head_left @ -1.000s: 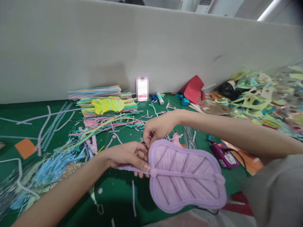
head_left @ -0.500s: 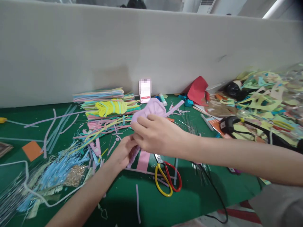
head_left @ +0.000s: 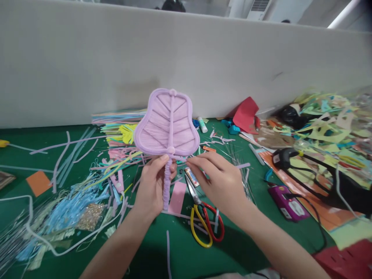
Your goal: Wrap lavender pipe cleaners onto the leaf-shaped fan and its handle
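Note:
A lilac hand fan (head_left: 158, 126) made of pipe cleaners stands upright in front of me, its ribbed, leaf-shaped face toward the camera. My left hand (head_left: 152, 184) is closed around its wrapped handle (head_left: 167, 188), the thumb just under the face. At the right of the handle's top, my right hand (head_left: 221, 176) pinches a lilac pipe cleaner (head_left: 243, 166); its far end sticks out beyond the knuckles. Below that hand lie scissors (head_left: 200, 209) with one red and one yellow grip, beside a pink strip (head_left: 177, 197).
Bundles of coloured pipe cleaners (head_left: 116, 118) lie at the back left, blue tassels (head_left: 65, 209) at the near left. On the right are a purple box (head_left: 287, 203) with a cable, a black glue gun-like tool (head_left: 334, 182) and paper scraps (head_left: 328, 112). A pale partition (head_left: 87, 66) stands behind.
The fan has turned from tilted and half covered to upright and facing me. My right hand has moved off it to the right, drawing along the lilac pipe cleaner.

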`<state>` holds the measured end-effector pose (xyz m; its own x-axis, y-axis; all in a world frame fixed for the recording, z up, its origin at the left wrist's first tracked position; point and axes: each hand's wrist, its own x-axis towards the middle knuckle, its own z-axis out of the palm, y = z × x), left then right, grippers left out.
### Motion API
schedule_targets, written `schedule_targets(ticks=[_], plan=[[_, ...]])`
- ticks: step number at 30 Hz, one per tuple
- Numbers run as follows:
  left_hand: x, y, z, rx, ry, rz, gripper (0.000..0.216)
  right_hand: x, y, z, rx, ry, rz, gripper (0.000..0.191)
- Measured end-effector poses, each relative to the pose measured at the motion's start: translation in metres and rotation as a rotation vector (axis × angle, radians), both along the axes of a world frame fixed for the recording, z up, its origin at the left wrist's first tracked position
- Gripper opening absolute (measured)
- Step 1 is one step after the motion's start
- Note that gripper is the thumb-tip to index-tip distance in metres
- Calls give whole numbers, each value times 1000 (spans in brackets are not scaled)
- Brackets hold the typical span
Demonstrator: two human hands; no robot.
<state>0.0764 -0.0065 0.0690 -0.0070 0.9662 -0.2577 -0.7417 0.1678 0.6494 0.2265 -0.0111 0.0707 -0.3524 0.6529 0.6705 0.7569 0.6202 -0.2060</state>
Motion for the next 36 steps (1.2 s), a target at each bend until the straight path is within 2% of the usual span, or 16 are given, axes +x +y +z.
schedule_targets(ticks=[3,7,10,14,18,21,23,25,31,36], plan=[[2,1,0,31,65,30,24,-6,-2,-6,-46,192,25,10],[1,8,-7,-8,54,14,23,-4,4,-12,-168,333,51,9],[-3,11,-9,-76,-3,-61,17,1,10,-14,-259,357,74,9],[-7,7,-2,-145,-108,-135,8,2,13,-16,-253,325,95,10],[-9,-3,11,-87,-124,-146,11,0,11,-16,-270,338,109,12],[-7,-6,13,17,15,-151,10,1,11,-17,-269,334,77,12],[-6,-6,10,40,159,-147,14,2,12,-17,-269,327,64,12],[-6,-4,7,36,210,-141,19,2,12,-17,-287,344,73,11],[-12,1,9,31,-68,-182,29,-4,8,-9,-300,422,123,10],[-17,12,8,-136,-177,-55,27,-11,5,-3,-321,407,148,9]])
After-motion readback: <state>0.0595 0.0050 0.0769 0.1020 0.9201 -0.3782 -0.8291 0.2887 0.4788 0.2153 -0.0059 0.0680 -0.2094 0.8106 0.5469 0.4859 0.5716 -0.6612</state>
